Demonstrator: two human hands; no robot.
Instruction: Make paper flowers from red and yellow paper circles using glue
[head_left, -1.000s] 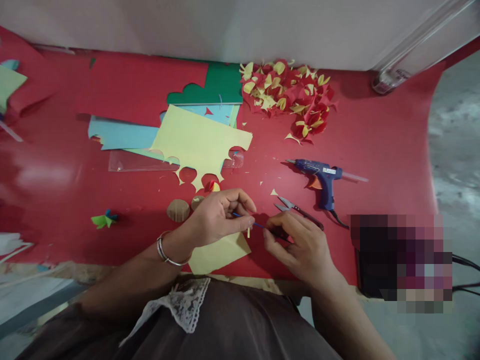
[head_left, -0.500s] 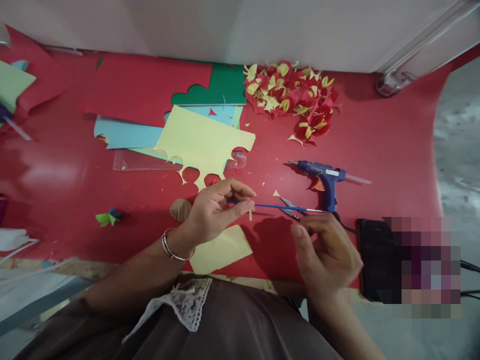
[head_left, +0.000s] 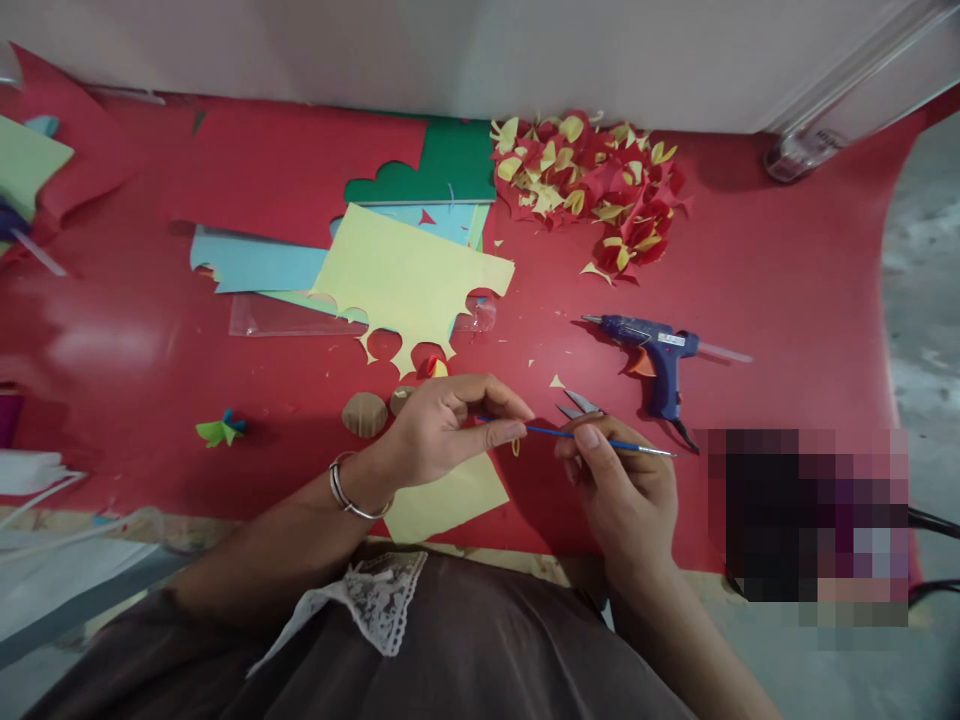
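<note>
A thin blue paintbrush (head_left: pixel 547 431) with a silver ferrule lies nearly level between my two hands. My left hand (head_left: pixel 442 425) pinches its left end between thumb and fingers. Just below those fingertips a small loop of yellow paper strip (head_left: pixel 516 448) hangs; how it is held is hidden. My right hand (head_left: pixel 626 480) grips the brush towards the ferrule, thumb on top. Behind the right fingers lie scissors (head_left: pixel 579 404), their handles covered. Under the left wrist rests a cut piece of yellow paper (head_left: pixel 457 500).
A blue glue gun (head_left: pixel 652 350) lies right of centre, near a heap of red and yellow paper flowers (head_left: pixel 592 180). Cut yellow sheet (head_left: pixel 405 275) tops other coloured paper at centre-left. Round brown discs (head_left: pixel 364 415) and a green-blue paper piece (head_left: pixel 221 430) lie left.
My right hand has moved left and closed on the brush, from beside its tip. The brush has tilted slightly down to the right. My left hand has shifted slightly right.
</note>
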